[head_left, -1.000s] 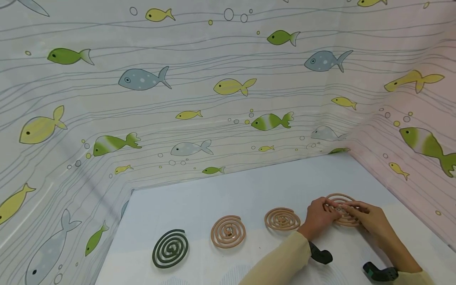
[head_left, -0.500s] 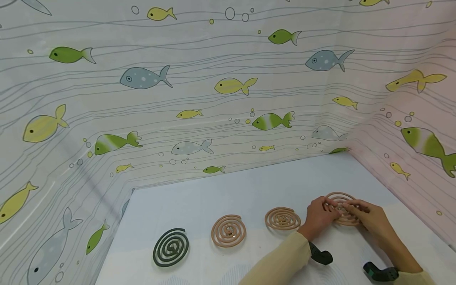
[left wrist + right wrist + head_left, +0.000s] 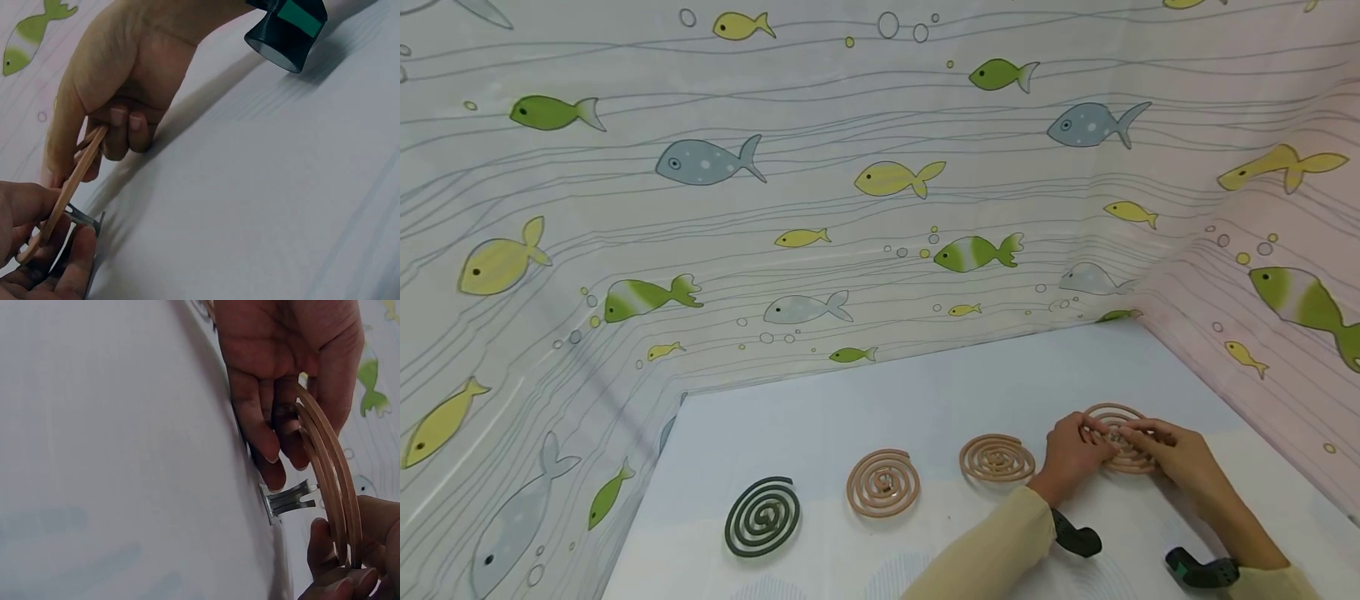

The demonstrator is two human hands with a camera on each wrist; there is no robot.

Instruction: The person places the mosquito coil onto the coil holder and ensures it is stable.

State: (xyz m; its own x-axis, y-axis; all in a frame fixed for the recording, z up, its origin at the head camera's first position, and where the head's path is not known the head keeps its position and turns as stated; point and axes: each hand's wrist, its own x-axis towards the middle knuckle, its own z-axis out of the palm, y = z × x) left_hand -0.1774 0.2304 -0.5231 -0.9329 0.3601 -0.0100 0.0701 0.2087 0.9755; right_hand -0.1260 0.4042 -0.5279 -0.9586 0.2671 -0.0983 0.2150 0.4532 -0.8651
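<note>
A brown mosquito coil [image 3: 1117, 408] is held up between both hands at the right of the table. My left hand [image 3: 1072, 450] grips its left side, thumb over the face and fingers behind. My right hand [image 3: 1183, 458] pinches the coil from the right, thumb and fingertips near the centre. Behind the coil a small metal coil stand [image 3: 289, 499] sticks out from the middle, with left fingertips [image 3: 273, 478] right at its base. In the left wrist view the coil [image 3: 75, 178] appears edge-on, with the stand [image 3: 81, 217] beside the left fingers.
To the left, a dark green coil [image 3: 762, 518] and two brown coils, one in the middle [image 3: 883, 485] and one nearer the hands [image 3: 997, 459], sit in a row on the white table [image 3: 820, 417]. A fish-patterned wall covering [image 3: 880, 275] encloses the back and sides.
The head view has shifted slightly, moving the scene a little right. Both hands keep nearly the same hold on the coil; the other coils stay in place.
</note>
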